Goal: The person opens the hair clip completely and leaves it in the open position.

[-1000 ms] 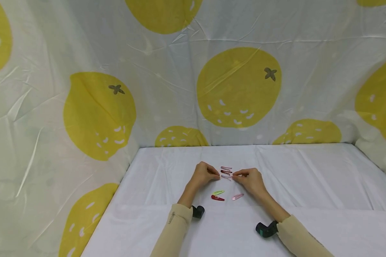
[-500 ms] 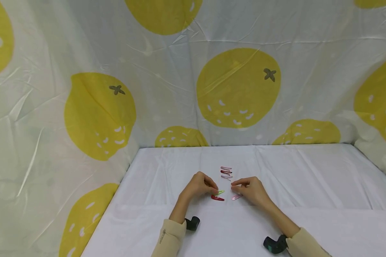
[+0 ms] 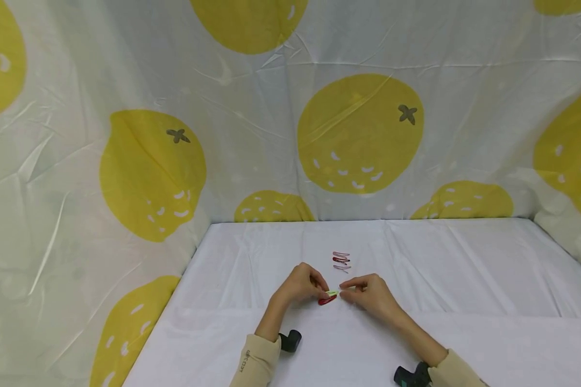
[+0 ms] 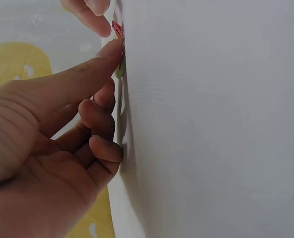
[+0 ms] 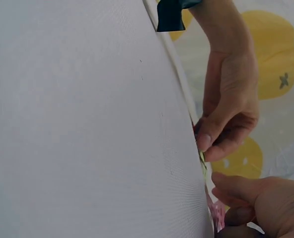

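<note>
My left hand [image 3: 307, 284] pinches a light green snap hair clip [image 3: 332, 293] between thumb and fingers, low over the white table. Just in front of that clip lies a red hair clip [image 3: 327, 300], tilted and close to the left fingertips. My right hand [image 3: 373, 294] hovers at the green clip's right end, thumb and index finger apart in the right wrist view, with a small gap to the clip. Below it a pink hair clip [image 5: 217, 212] shows there; in the head view the right hand hides it.
Farther back, three hair clips lie in a column: a pinkish one [image 3: 341, 254], a red one [image 3: 340, 260] and a pale pink one [image 3: 341, 267]. A white cloth covers the table [image 3: 465, 269]. Lemon-print fabric [image 3: 252, 134] hangs behind and at the sides.
Both hands have moved from the back column toward the front clips. The left hand has taken hold of the green clip, and the red clip beside it has turned. The back column looks unchanged.
</note>
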The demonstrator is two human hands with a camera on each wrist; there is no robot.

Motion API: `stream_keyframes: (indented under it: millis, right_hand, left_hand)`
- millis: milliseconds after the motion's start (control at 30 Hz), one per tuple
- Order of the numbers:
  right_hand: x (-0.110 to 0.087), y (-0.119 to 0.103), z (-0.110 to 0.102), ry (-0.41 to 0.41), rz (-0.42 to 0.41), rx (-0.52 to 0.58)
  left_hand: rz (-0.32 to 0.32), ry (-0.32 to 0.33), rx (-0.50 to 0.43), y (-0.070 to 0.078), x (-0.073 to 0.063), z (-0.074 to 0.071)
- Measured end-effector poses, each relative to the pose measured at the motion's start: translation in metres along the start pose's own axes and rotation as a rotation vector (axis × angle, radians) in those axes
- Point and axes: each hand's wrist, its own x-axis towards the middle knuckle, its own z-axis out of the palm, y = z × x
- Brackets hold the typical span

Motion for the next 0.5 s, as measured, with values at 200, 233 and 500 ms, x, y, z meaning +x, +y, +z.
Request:
stream_keyframes:
  millis: [200,233,500]
  right_hand:
    - [-0.0002,-0.0001,0.002,0.0,-0.009,-0.008]
    - [-0.0003,-0.0002,0.0023,-0.002,-0.012,-0.008]
    - [-0.0017,-0.0008,0.0034,-0.003,-0.068,-0.019]
  left_hand:
    - [0.014,-0.006,0.007,-0.0004,0.0,0.001]
    - [0.015,-0.01,0.006,-0.0004,0.0001,0.0011]
    - [0.03,-0.027,-0.009,-0.0007,0.0015,0.0023]
